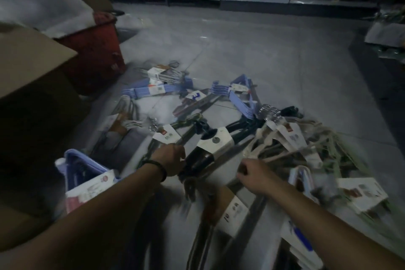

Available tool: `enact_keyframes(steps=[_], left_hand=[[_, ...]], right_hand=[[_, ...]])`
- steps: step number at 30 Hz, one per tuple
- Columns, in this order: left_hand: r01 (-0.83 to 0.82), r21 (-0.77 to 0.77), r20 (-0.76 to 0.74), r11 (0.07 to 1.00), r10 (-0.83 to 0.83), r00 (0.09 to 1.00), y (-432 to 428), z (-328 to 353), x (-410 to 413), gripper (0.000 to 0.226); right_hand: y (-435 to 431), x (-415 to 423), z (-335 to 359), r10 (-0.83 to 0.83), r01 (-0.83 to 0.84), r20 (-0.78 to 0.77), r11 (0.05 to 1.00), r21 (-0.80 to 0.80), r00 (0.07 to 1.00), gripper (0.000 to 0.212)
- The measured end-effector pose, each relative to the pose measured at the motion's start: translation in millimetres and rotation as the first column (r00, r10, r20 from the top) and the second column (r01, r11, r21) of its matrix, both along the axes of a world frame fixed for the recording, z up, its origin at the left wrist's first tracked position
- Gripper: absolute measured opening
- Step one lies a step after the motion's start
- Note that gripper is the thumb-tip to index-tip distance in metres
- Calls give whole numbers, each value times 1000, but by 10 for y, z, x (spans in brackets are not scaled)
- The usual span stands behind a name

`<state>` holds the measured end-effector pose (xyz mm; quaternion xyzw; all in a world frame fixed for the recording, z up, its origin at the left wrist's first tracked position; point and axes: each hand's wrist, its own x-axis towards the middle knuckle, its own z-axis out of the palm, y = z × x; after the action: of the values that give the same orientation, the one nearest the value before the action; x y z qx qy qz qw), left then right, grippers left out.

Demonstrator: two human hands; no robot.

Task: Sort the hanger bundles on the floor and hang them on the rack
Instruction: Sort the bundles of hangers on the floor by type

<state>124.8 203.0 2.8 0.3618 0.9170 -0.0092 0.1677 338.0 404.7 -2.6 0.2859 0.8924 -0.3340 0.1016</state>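
Head view, blurred. Black hanger bundle (213, 146) lies on the floor (252, 50), its long axis running from near-left to far-right. Left hand (169, 160) is at the near end, fingers curled on it. Right hand (255, 174) is beside the cream hanger bundle (285, 138); cannot tell its grip. No rack in sight.

Two bare forearms and two bare hands show of the person, the left hand (169, 160) with a thin black band (161, 170) looped round its wrist, seemingly in two strands, and the right hand (254, 176) slightly blurred.
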Motion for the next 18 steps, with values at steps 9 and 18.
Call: enact_keyframes(steps=[9, 18], left_hand=[[-313, 7, 158, 950, 308, 938, -438, -330, -968, 62], [-770, 53, 175, 636, 753, 634, -935, -548, -2071, 90]], right_hand=[[-516, -1088, -202, 74, -66, -98, 995, 79, 992, 16], [-843, -1865, -486, 139, -153, 82, 968, 198, 987, 50]])
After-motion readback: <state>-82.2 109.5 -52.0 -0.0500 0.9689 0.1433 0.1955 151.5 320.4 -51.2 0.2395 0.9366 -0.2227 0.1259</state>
